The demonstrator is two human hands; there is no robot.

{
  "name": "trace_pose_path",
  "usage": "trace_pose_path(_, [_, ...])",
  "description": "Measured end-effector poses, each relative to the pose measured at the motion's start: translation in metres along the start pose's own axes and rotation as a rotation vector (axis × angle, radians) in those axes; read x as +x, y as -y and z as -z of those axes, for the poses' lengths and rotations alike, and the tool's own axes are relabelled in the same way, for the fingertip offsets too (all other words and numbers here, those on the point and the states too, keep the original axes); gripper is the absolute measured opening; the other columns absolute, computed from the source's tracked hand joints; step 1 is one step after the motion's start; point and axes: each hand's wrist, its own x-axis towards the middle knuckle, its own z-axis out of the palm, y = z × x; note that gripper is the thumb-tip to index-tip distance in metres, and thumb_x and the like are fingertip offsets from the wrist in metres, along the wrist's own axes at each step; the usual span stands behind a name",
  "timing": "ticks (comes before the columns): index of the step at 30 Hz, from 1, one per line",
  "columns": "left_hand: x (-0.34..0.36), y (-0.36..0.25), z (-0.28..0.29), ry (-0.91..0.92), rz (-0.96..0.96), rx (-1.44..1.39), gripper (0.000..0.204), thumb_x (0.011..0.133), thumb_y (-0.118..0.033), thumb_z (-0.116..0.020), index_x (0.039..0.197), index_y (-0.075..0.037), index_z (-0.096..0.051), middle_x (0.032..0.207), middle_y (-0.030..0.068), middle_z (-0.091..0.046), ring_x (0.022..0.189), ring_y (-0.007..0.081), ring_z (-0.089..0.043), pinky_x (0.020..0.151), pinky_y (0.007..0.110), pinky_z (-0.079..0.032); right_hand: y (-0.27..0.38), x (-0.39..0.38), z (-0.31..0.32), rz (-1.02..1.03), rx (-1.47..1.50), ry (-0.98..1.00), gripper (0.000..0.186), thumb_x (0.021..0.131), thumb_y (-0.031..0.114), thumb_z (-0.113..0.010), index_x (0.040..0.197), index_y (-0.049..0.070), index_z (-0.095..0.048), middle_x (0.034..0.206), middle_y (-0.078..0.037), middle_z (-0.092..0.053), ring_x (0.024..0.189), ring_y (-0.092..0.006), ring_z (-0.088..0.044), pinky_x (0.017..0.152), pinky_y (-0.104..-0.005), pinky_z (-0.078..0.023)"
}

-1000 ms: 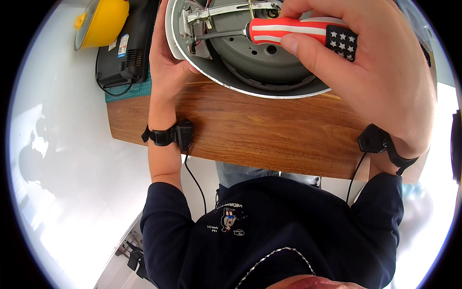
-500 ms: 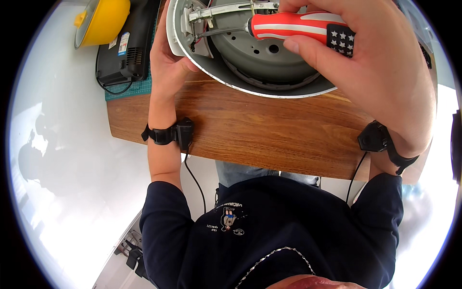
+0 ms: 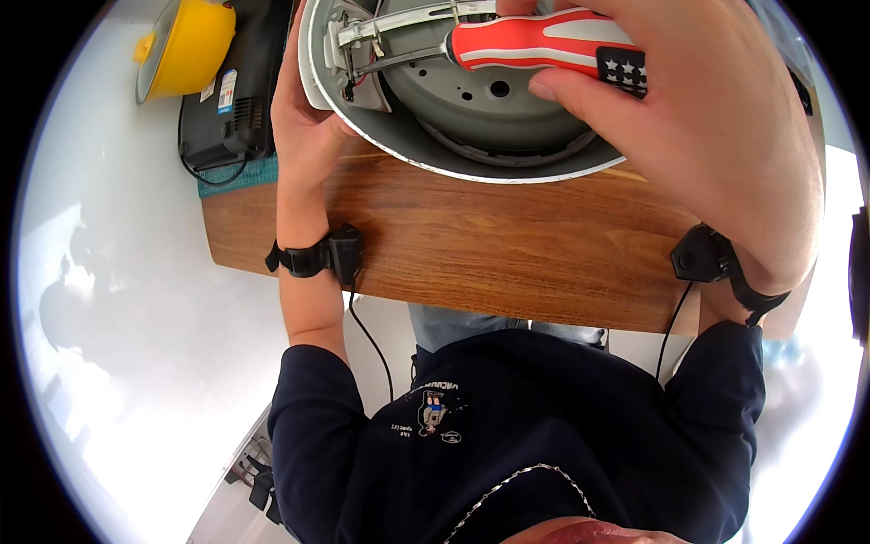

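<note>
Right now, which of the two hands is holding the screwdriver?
The right hand, wrapped around the red handle; the left hand holds the grey housing instead.

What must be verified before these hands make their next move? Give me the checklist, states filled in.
1. Right hand gripping the screwdriver by its handle: ok.
2. Left hand holding the round metal housing: ok, at its left side, fingers partly hidden.
3. Screwdriver tip seated: cannot tell, too small at the housing's left inner end.
4. Left wrist cable clear of the housing: ok, it hangs by the table's near edge.
5. Yellow pot apart from the housing: ok, off to the left.
</note>
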Motion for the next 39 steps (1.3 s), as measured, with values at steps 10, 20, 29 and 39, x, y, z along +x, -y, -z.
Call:
trace_pose_path(10, [0.001, 0.001, -0.002, 0.019, -0.042, -0.024, 0.108, 0.071, -0.001, -0.089, 0.161, -0.004, -0.028, 0.154, 0.0118, -0.048, 0.134, 0.0217, -0.055, 0.109, 0.037, -0.051, -0.001, -0.003, -0.002, 0.003, -0.003, -0.004, 0.031, 0.082, 0.006, -0.081, 0.107, 0.003, -0.063, 0.097, -0.009, -0.067, 0.086, -0.0160, -0.065, 0.075, -0.0284, -0.052])
trace_pose_path(20, [-0.005, 0.002, 0.007, 0.028, -0.028, -0.004, 0.110, 0.071, -0.004, -0.090, 0.161, -0.002, -0.027, 0.156, 0.0119, -0.047, 0.135, 0.0228, -0.054, 0.111, 0.038, -0.049, 0.001, -0.003, -0.004, 0.016, -0.015, 0.002, 0.031, 0.082, 0.006, -0.081, 0.107, 0.003, -0.062, 0.098, -0.009, -0.066, 0.086, -0.0156, -0.064, 0.075, -0.0285, -0.052])
trace_pose_path(29, [0.002, -0.003, -0.003, -0.002, -0.042, -0.037, 0.111, 0.074, -0.006, -0.089, 0.163, -0.003, -0.022, 0.157, 0.0123, -0.045, 0.135, 0.0234, -0.054, 0.110, 0.038, -0.049, 0.002, 0.004, -0.007, 0.035, -0.012, 0.013, 0.031, 0.083, 0.006, -0.081, 0.107, 0.002, -0.062, 0.098, -0.009, -0.066, 0.087, -0.0153, -0.064, 0.075, -0.0286, -0.052])
trace_pose_path(39, [-0.004, 0.007, 0.003, 0.035, -0.087, -0.128, 0.122, 0.065, -0.038, -0.096, 0.161, -0.008, -0.029, 0.154, 0.0100, -0.049, 0.135, 0.0228, -0.054, 0.111, 0.038, -0.049, -0.004, 0.007, 0.001, 0.029, 0.039, 0.009, 0.031, 0.083, 0.006, -0.081, 0.107, 0.002, -0.061, 0.099, -0.009, -0.066, 0.087, -0.0150, -0.063, 0.075, -0.0287, -0.051])
